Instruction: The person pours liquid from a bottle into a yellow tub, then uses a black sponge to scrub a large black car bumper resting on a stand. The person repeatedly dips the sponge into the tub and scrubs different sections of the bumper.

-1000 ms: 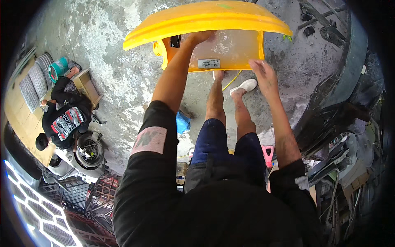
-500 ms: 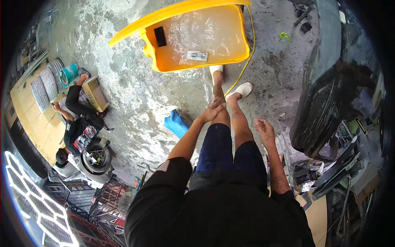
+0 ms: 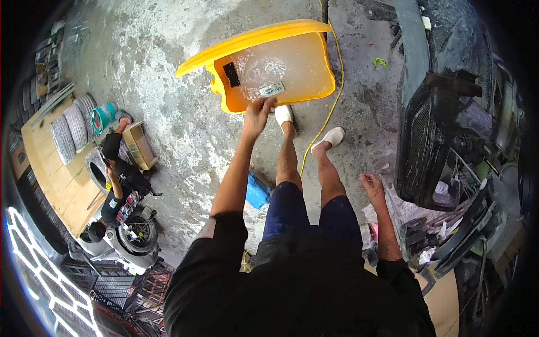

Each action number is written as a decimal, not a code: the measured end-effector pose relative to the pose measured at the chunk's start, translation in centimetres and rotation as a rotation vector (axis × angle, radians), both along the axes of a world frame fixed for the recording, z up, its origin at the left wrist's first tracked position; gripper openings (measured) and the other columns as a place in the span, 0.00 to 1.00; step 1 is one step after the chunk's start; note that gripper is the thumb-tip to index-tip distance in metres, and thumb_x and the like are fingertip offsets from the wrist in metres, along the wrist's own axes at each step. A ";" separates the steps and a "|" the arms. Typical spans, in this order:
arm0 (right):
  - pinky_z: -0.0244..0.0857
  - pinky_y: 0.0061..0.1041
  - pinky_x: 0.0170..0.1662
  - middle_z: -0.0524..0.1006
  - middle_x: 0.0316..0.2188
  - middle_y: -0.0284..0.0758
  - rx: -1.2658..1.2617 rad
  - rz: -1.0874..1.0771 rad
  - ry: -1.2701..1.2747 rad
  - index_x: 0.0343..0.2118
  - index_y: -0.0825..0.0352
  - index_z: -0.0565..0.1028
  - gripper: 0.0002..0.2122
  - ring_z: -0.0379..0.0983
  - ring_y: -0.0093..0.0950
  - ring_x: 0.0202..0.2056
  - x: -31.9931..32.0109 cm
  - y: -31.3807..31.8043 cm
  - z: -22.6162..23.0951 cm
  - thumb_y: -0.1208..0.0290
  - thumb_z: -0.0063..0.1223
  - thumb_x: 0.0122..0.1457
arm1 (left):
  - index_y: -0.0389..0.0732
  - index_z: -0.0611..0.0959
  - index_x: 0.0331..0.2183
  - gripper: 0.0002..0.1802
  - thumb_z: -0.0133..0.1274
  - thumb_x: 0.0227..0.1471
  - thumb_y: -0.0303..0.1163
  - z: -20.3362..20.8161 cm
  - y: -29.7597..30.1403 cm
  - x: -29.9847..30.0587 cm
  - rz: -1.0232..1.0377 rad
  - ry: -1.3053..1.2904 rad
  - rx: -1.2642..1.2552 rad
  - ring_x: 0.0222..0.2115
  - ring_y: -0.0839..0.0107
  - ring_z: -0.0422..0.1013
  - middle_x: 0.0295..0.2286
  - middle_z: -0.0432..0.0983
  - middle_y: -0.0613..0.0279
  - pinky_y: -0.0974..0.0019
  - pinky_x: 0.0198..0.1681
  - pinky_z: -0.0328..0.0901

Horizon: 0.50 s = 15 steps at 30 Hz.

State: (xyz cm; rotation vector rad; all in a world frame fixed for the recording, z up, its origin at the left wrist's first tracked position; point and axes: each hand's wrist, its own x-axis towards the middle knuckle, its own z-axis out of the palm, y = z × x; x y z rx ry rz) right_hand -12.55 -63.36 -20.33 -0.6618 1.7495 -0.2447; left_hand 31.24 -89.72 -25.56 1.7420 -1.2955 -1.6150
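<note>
My left hand point(image 3: 258, 117) is at the near edge of a yellow tub point(image 3: 327, 96), with its fingers curled together. Whether they touch the rim, I cannot tell. Cloudy water fills the tub, where a black block point(image 3: 231, 74) lies at the left and a small whitish rectangular piece point(image 3: 272, 89) sits near the front, just beyond my fingers. Out to the right and lower down, my right hand point(image 3: 372, 188) has its fingers pinched together. What it holds, if anything, is too small to make out.
A yellow hose point(image 3: 340, 78) curves past the tub's right side. A blue bag-like thing point(image 3: 257, 191) lies by my left leg. Black car bumpers point(image 3: 418, 151) crowd the right. At left, a person point(image 3: 120, 174) sits beside a motorcycle point(image 3: 137, 233), tyres point(image 3: 73, 126) and a teal bucket point(image 3: 104, 118).
My left hand has left my left knee and reached forward to the tub's near rim. My right hand stays at my right side, its fingers still pinched. The view has shifted slightly.
</note>
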 end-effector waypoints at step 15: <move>0.73 0.27 0.41 0.81 0.40 0.35 0.255 -0.444 0.094 0.46 0.67 0.77 0.17 0.79 0.26 0.39 8.3 9.1 7.9 0.56 0.55 0.66 | 0.27 0.83 0.40 0.23 0.45 0.65 0.40 -5.5 -9.9 -0.9 -0.606 0.789 0.514 0.43 0.54 0.78 0.39 0.81 0.44 0.55 0.53 0.71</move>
